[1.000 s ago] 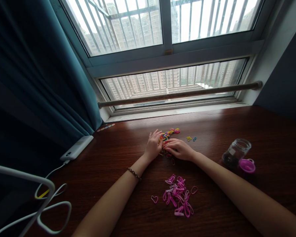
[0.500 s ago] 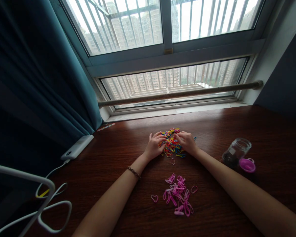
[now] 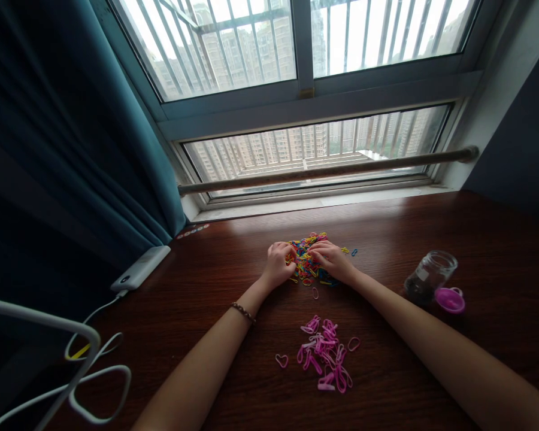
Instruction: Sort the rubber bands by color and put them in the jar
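Note:
A multicoloured heap of small rubber bands [image 3: 304, 261] lies on the dark wooden table between my two hands. My left hand [image 3: 278, 264] is at the heap's left edge, fingers curled in toward the thumb around some bands; its fingertips are partly hidden. From the right, my right hand [image 3: 333, 260] reaches over the heap with fingers stretched and a little apart, touching the bands. Nearer to me is a separate pile of pink rubber bands [image 3: 327, 350], with a heart-shaped pink band [image 3: 281, 361] to its left. One pale pink band [image 3: 315, 293] rests between the two piles.
On the right, a clear glass jar [image 3: 431, 276] with something dark at its bottom stands beside a purple lid [image 3: 450, 300]. A white power bank [image 3: 141, 267] with a white cable [image 3: 101, 367] is at the left by the blue curtain [image 3: 130, 137]. A window with a rail [image 3: 327, 172] is behind.
My left hand's fingers have curled in and drawn slightly left. My right hand has shifted left over the heap and its fingers have straightened, uncovering a yellow band at the right.

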Demonstrator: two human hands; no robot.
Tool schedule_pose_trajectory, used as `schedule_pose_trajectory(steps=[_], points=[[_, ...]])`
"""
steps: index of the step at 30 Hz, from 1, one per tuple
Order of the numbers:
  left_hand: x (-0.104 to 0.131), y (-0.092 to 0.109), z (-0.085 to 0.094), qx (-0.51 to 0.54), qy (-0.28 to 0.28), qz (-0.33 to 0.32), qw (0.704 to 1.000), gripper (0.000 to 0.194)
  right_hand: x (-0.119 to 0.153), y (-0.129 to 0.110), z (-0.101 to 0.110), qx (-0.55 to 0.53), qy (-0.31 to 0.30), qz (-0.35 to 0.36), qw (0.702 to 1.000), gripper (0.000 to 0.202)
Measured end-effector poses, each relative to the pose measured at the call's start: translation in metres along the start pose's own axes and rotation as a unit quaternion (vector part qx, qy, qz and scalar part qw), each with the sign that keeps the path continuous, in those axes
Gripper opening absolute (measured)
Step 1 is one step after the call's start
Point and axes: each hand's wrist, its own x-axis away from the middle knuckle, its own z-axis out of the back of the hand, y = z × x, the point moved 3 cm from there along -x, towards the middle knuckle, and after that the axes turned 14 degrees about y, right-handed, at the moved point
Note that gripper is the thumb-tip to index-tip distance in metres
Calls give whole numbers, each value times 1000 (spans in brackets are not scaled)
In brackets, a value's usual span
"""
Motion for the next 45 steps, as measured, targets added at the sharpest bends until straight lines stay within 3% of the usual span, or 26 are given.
schedule_pose_trajectory(steps=[8,25,32,35,38,41,45], points=[[0,-3,-4,15,-10,2,1000,11,1,10,11,-13,104,-147,984,32],[-3,-10,-1,79,45,6,996,8,2,14,12,-18,123,-168,978,31],[-3,-14,-3,109,34,34,993,11,2,15,12,-52,125,-192,972,30],[-3,-15,-4,125,28,42,991,12,0,14,11,-109,137,-233,957,30],[-3,-17,-5,132,33,56,989,15,-3,12,11,-221,147,-313,912,29],[-3,-20,-7,130,36,68,988,17,-7,4,11,-349,51,-377,856,24],[-4,-21,-7,127,38,85,988,21,-4,-17,13,-414,-232,-377,796,19]])
